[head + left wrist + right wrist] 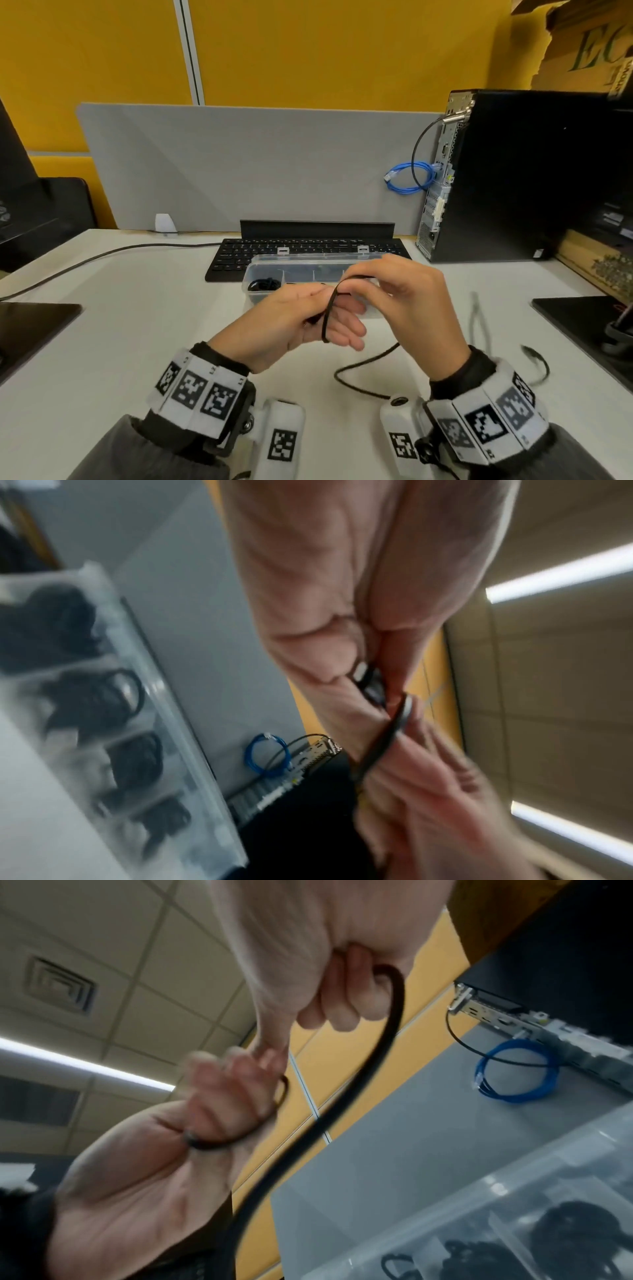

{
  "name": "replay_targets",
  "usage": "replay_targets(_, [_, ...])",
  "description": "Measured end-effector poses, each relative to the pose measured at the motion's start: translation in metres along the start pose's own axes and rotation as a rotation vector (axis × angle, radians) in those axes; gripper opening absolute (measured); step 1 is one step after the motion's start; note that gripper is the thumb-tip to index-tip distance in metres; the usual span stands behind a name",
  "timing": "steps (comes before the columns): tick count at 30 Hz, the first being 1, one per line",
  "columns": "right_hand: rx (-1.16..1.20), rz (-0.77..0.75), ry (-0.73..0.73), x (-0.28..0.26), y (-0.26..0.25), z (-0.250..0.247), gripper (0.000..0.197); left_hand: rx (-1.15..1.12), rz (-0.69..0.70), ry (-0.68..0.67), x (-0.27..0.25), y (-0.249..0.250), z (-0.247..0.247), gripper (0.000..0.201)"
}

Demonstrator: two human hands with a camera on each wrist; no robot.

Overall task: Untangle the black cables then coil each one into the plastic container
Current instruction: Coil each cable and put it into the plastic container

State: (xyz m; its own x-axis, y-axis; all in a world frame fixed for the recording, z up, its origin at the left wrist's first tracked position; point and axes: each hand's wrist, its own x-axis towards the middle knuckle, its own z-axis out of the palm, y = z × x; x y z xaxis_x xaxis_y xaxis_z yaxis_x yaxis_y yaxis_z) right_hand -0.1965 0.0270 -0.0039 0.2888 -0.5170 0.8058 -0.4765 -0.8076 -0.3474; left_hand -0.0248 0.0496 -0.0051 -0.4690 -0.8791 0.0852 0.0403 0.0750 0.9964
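While both hands work above the desk [102, 325], the head view shows the left hand [291, 322] pinching one end of the cable [329, 315] between thumb and forefinger, its other fingers straight and pressed together as a former. The right hand [404, 301], at 3 o'clock from it, pinches the cable higher up and leads it over those fingers, apparently starting a coil. That loop runs nearly upright, from 12 to 6 o'clock; the slack drops to the desk and trails toward 4 o'clock, its blurred far end out beyond the right wrist. The container [260, 270] lies at 12 o'clock from the hands, long axis from 9 to 3 o'clock, just in front of the keyboard [233, 253].

Seen from the left wrist, the thumb and forefinger squeeze a plug-like end, and the cable [387, 739] slants down toward 7 o'clock. Beside them at 9 o'clock, the container [192, 750] holds dark bundles in several compartments, so I judge the task is well along.

From the right wrist, the right hand [329, 969] has fingers curled round the cable [369, 1069], which sweeps from 1 o'clock to 7 o'clock. The left hand [164, 1150] shows one turn round its fingers [236, 1096]. The container [514, 1204] sits at 4 o'clock, blurred.
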Motion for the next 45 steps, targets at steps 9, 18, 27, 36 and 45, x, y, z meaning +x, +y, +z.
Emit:
replay_targets(9, [0.016, 0.287, -0.834, -0.013, 0.001, 0.004, 0.026, -0.518, 0.233, 0.229, 0.005, 0.007, -0.002, 0.038])
replay_targets(18, [-0.168, 0.452, -0.755, -0.028, 0.039, -0.073, 0.029, -0.538, 0.463, 1.007, -0.005, 0.013, -0.054, 0.031])
replay_targets(27, [-0.929, 0.627, -0.644, -0.024, 0.085, -0.120, 0.057, -0.165, 0.261, 0.727, 0.006, -0.003, -0.031, 0.034])
replay_targets(36, [-0.012, 0.164, -0.395, -0.015, -0.001, 0.008, 0.037, -0.235, 0.140, 0.233, 0.007, -0.004, 0.008, 0.035])
replay_targets(45, [-0.003, 0.086, -0.224, -0.016, 0.001, 0.012, 0.036, -0.415, 0.004, 0.125, 0.003, -0.001, 0.008, 0.041])
